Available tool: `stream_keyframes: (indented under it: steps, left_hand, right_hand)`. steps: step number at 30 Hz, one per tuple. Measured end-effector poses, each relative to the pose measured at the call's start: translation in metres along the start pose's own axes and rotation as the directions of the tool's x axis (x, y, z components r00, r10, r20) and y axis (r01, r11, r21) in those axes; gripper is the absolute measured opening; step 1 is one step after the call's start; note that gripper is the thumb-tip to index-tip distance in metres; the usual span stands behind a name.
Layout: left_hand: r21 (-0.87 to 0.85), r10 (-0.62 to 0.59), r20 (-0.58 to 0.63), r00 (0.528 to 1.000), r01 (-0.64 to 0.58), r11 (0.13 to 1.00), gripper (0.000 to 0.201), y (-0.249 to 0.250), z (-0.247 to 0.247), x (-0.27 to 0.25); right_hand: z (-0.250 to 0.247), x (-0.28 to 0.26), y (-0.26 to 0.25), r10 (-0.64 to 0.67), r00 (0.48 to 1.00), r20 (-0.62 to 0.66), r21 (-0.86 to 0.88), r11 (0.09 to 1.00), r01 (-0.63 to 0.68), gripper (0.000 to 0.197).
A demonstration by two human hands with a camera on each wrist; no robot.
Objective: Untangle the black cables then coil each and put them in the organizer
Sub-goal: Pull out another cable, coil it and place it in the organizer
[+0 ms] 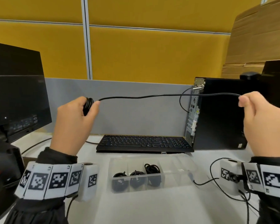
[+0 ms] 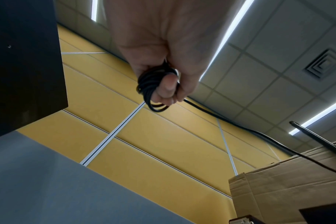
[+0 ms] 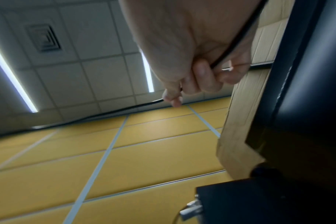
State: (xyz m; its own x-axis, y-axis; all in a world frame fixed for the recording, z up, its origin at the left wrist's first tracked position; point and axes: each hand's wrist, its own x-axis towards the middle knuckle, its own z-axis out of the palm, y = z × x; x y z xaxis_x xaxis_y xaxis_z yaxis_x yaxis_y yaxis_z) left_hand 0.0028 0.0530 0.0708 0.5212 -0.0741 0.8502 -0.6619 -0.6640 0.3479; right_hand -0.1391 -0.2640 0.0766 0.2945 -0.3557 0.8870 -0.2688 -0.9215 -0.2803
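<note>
Nearest me on the table (image 1: 152, 207) sits the clear organizer (image 1: 176, 168); three of its compartments, side by side at its left end, each hold a coiled black cable (image 1: 152, 169); the compartments to their right look bare, though the plastic is hazy. Above it my left hand (image 1: 73, 117) is raised, its grip curled round a small coil (image 2: 153, 84) of the black cable I am winding; the loops sit between thumb and fingers (image 2: 167, 87). From that coil the free length of cable (image 1: 152, 95) runs nearly level across to my right hand (image 1: 262, 117), whose grip pinches it between thumb and forefinger, the tail passing back through the palm (image 3: 238, 37). Beyond lie a black keyboard (image 1: 144, 143), a monitor (image 1: 14, 94) to the left, a computer tower (image 1: 220, 113) to the right; behind them, yellow partition panels (image 1: 136, 54).
</note>
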Motion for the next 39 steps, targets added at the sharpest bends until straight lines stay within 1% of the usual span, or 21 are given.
stream_keyframes:
  steps: [1, 4, 6, 7, 9, 10, 12, 13, 15, 17, 18, 21, 23, 24, 26, 27, 30, 32, 35, 38, 39]
  left_hand:
    - [0.006, -0.009, -0.009, 1.000, 0.009, 1.000, 0.041, 0.000, 0.000, 0.000]
    - [-0.007, -0.032, -0.007, 0.999, 0.032, 0.999, 0.041, 0.001, 0.005, -0.001]
    - [-0.065, -0.057, 0.029, 0.998, 0.059, 0.996, 0.041, 0.003, 0.011, -0.003]
    - [-0.112, -0.067, 0.055, 0.996, 0.073, 0.991, 0.040, 0.007, 0.014, -0.004]
    - [-0.217, -0.062, 0.133, 0.989, 0.090, 0.972, 0.037, 0.020, 0.019, -0.009]
    - [-0.265, -0.045, 0.177, 0.983, 0.092, 0.960, 0.036, 0.029, 0.021, -0.012]
    - [-0.378, -0.005, 0.275, 0.961, 0.113, 0.919, 0.036, 0.045, 0.025, -0.017]
    - [-0.452, 0.009, 0.329, 0.944, 0.149, 0.880, 0.036, 0.052, 0.027, -0.019]
    - [-0.587, 0.025, 0.425, 0.905, 0.254, 0.769, 0.036, 0.061, 0.029, -0.022]
    - [-0.658, 0.010, 0.488, 0.873, 0.360, 0.661, 0.035, 0.066, 0.028, -0.023]
    - [-0.683, 0.003, 0.512, 0.859, 0.405, 0.608, 0.035, 0.068, 0.026, -0.023]
    - [-0.747, 0.007, 0.577, 0.817, 0.524, 0.409, 0.033, 0.074, 0.019, -0.022]
    - [-0.775, 0.036, 0.606, 0.794, 0.580, 0.251, 0.031, 0.079, 0.014, -0.022]
    - [-0.784, 0.051, 0.612, 0.789, 0.596, 0.175, 0.031, 0.081, 0.012, -0.022]
    - [-0.792, 0.064, 0.611, 0.789, 0.607, 0.067, 0.034, 0.082, 0.010, -0.021]
    - [-0.791, 0.063, 0.612, 0.789, 0.611, 0.025, 0.036, 0.081, 0.010, -0.021]
    - [-0.777, 0.060, 0.609, 0.791, 0.610, -0.154, 0.037, 0.077, 0.007, -0.019]
    - [-0.780, 0.021, 0.583, 0.812, 0.567, -0.264, 0.036, 0.077, 0.007, -0.018]
    - [-0.805, -0.097, 0.531, 0.842, 0.464, -0.370, 0.028, 0.081, 0.007, -0.016]
    - [-0.830, -0.223, 0.481, 0.848, 0.359, -0.426, 0.028, 0.078, 0.011, -0.013]
    - [-0.845, -0.253, 0.459, 0.852, 0.331, -0.420, 0.029, 0.077, 0.012, -0.012]
  right_hand:
    - [0.002, 0.000, 0.008, 0.022, 1.000, -0.005, -0.036, 0.999, -0.022, 0.040]
    - [0.005, 0.001, 0.022, 0.085, 0.994, 0.073, -0.137, 0.988, -0.075, 0.050]
    - [0.003, 0.003, 0.017, 0.079, 0.994, 0.075, -0.180, 0.982, -0.064, 0.046]
    - [0.001, 0.004, 0.008, 0.055, 0.996, 0.068, -0.123, 0.991, -0.047, 0.041]
    - [-0.004, 0.002, -0.017, -0.052, 0.999, -0.005, 0.161, 0.986, 0.052, 0.034]
    - [-0.007, -0.001, -0.034, -0.101, 0.991, -0.090, 0.281, 0.952, 0.123, 0.032]
    - [-0.010, -0.012, -0.067, -0.181, 0.960, -0.214, 0.390, 0.885, 0.254, 0.032]
    - [-0.009, -0.019, -0.080, -0.226, 0.952, -0.206, 0.428, 0.854, 0.296, 0.032]
    - [-0.003, -0.032, -0.101, -0.357, 0.929, -0.101, 0.403, 0.839, 0.366, 0.036]
    - [0.001, -0.038, -0.108, -0.444, 0.896, -0.002, 0.399, 0.821, 0.408, 0.039]
    - [0.003, -0.038, -0.108, -0.466, 0.885, 0.001, 0.401, 0.810, 0.427, 0.035]
    - [0.012, -0.035, -0.098, -0.482, 0.872, -0.089, 0.330, 0.811, 0.482, 0.024]
    - [0.018, -0.038, -0.097, -0.458, 0.884, -0.095, 0.453, 0.771, 0.448, 0.022]
    - [0.019, -0.040, -0.099, -0.415, 0.907, -0.069, 0.566, 0.733, 0.378, 0.020]
    - [0.021, -0.043, -0.103, -0.344, 0.939, 0.004, 0.729, 0.644, 0.233, 0.014]
    - [0.020, -0.044, -0.105, -0.344, 0.939, 0.019, 0.747, 0.629, 0.216, 0.012]
    - [0.014, -0.040, -0.104, -0.378, 0.926, 0.011, 0.735, 0.630, 0.249, 0.014]
    - [0.012, -0.039, -0.102, -0.405, 0.914, 0.026, 0.735, 0.628, 0.257, 0.016]
    - [0.007, -0.043, -0.105, -0.477, 0.865, 0.152, 0.759, 0.617, 0.207, 0.019]
    - [0.000, -0.048, -0.110, -0.558, 0.786, 0.267, 0.711, 0.665, 0.230, 0.021]
    - [-0.002, -0.050, -0.112, -0.577, 0.761, 0.297, 0.693, 0.678, 0.244, 0.023]
